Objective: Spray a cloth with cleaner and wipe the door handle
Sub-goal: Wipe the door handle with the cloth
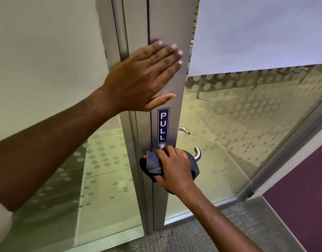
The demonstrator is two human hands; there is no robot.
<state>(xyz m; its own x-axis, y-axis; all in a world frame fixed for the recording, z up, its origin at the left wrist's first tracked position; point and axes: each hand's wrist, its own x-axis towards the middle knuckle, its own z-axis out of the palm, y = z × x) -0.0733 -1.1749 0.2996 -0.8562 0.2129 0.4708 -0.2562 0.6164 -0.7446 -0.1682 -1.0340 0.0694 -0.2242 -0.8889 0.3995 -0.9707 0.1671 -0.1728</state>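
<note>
Head view: your left hand (144,79) lies flat and spread wide against the grey metal door stile (172,24), fingers together and pointing up to the right, thumb stretched out below them just above the sign. It holds nothing; the palm is against the frame.

Your right hand (174,170) is closed around a grey cloth (153,165) with a dark edge and a small orange patch at its upper left corner. The cloth is bunched under the palm and wrapped over the door handle (198,154), pressed against it close to where the handle meets the stile. Only the curved outer end of the brushed metal lever shows, projecting to the right of your knuckles. Cloth hangs out on both sides of the hand, more of it on the left.

A blue vertical sign reading PULL (163,125) sits on the stile between your two hands, directly above the handle mount. A second handle (184,130) is visible through the glass on the far side of the door.

The glass door panel (247,110) carries a frosted dot pattern and a solid frosted band higher up. Grey carpet (193,237) lies below the door's bottom edge. No cleaner bottle appears in view.
</note>
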